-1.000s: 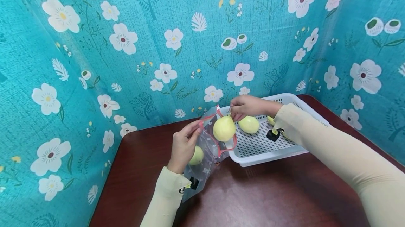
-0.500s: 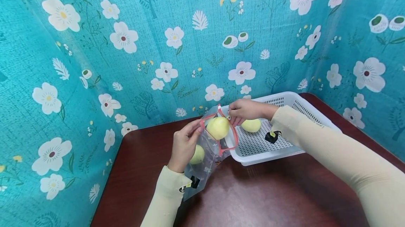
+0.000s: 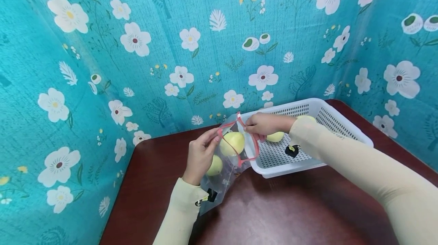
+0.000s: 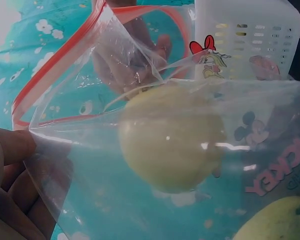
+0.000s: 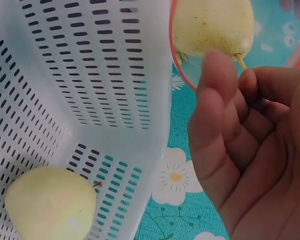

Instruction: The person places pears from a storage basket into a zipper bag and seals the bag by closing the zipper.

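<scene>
My left hand (image 3: 200, 157) pinches the edge of a clear zip bag (image 4: 90, 155) with a red rim and cartoon prints, its mouth spread toward the basket. One yellow-green pear (image 3: 215, 166) lies lower in the bag. Just inside the mouth hangs a second pear (image 3: 232, 144). In the right wrist view its stem (image 5: 241, 62) runs to the fingertips of my right hand (image 5: 260, 135), which pinch it. Seen from the left wrist, those fingers show through the plastic at the top of the pear.
A white perforated basket (image 3: 291, 169) stands right of the bag, below my right forearm. Inside is a pear (image 5: 50, 202), and another pear (image 3: 306, 117) shows partly behind the sleeve. The dark red table (image 3: 273, 207) meets a flowered teal cloth (image 3: 191, 85) behind and at the sides.
My right hand has carried the pear left and down from outside the bag's mouth to inside it. The left hand has kept its grip on the bag's edge.
</scene>
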Demonstrator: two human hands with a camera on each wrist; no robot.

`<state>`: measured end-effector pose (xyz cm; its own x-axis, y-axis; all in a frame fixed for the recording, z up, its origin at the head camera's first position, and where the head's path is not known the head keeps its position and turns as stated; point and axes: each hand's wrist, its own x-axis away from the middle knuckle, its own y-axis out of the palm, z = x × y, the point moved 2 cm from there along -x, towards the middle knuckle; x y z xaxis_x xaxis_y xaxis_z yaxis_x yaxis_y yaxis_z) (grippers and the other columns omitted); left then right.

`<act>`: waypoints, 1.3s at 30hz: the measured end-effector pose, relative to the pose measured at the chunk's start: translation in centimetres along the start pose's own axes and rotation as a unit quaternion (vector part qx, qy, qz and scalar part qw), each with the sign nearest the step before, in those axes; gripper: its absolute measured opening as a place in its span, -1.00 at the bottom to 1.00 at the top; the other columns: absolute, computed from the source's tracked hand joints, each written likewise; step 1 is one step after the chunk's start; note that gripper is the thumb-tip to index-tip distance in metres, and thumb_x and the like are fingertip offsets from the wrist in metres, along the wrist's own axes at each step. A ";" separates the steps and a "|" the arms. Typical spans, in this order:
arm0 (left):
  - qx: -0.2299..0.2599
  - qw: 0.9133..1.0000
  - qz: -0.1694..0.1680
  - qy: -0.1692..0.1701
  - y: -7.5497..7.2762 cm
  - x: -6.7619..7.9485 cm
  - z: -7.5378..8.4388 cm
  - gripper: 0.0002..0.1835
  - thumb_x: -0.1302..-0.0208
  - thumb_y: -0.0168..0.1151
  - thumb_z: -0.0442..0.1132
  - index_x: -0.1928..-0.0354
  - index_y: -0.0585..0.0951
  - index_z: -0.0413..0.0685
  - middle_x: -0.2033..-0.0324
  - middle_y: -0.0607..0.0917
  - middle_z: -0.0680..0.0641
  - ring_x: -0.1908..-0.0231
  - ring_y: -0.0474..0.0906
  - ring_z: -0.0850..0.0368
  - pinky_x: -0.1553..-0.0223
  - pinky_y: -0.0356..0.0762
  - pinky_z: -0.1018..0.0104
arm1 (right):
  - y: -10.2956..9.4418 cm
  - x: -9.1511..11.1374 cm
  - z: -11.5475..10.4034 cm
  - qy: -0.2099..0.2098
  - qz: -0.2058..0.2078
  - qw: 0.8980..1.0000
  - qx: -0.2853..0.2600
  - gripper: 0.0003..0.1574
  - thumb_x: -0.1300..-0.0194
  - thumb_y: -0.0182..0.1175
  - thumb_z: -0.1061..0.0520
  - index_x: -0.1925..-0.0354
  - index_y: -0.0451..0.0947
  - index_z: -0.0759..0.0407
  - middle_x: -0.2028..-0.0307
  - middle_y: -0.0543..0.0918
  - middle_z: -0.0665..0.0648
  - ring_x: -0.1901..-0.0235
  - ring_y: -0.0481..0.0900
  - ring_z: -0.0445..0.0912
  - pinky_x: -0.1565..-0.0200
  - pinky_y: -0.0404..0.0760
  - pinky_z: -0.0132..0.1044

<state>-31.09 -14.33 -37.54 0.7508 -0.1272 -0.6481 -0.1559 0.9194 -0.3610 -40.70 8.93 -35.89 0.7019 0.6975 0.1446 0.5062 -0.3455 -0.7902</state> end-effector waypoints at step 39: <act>-0.003 0.998 0.027 0.053 -1.4 -0.3 3.9 -0.76 -0.26 0.23 -0.50 0.03 0.65 -0.37 0.14 0.73 -0.21 0.12 0.68 0.04 0.17 0.64 0.25 | 0.6 1.3 1.9 -0.016 0.022 0.999 0.023 -0.60 -0.50 0.01 0.10 0.52 0.51 0.07 0.60 0.58 0.09 0.54 0.63 0.04 0.45 0.61 -0.22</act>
<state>-28.59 -14.20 -34.25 0.6694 -0.1160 -0.7338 -0.1990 0.9236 -0.3276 -40.50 10.85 -37.30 0.7066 0.7017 0.0909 0.4512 -0.3478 -0.8219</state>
